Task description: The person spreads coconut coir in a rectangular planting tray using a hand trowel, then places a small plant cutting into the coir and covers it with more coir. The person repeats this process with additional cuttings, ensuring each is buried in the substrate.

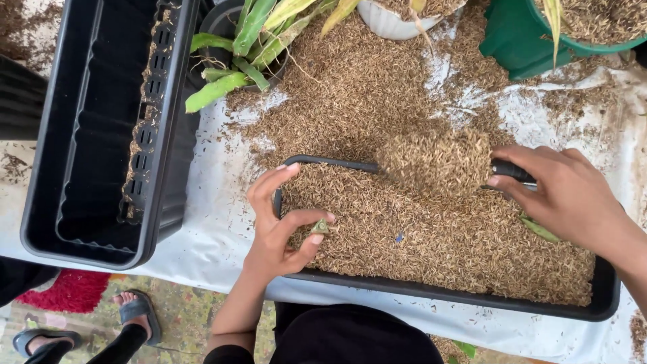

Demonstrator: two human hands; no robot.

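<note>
Here a long black planter tray (431,290) lies on the white-covered tabletop (216,222), filled nearly to its rim with dry, tan rice husk (438,236) that looks loose and flaky. More of the same husk is spilled in a broad heap across the tabletop beyond the tray.

The left hand (280,226) rests at the tray's left end, its fingers (273,180) curled over the rim, while thumb and forefinger pinch together on a small greenish scrap (320,227) just above the husk surface. The right hand (569,195) is closed around the dark handle of a scoop (438,160), which is held over the far edge of the tray, heaped with husk; the scoop's body is mostly hidden under its load, so its shape is hard to tell. A green leaf (539,229) lies on the husk just under the right hand.

To the left stands an empty black rectangular planter (101,128) with a perforated insert along its inner wall. At the far edge sit a dark pot with a green succulent plant (249,47), a white pot (391,20) and a green pot (532,34). Below the tabletop's near edge, sandalled feet (135,313) stand beside a red mat (67,291).
</note>
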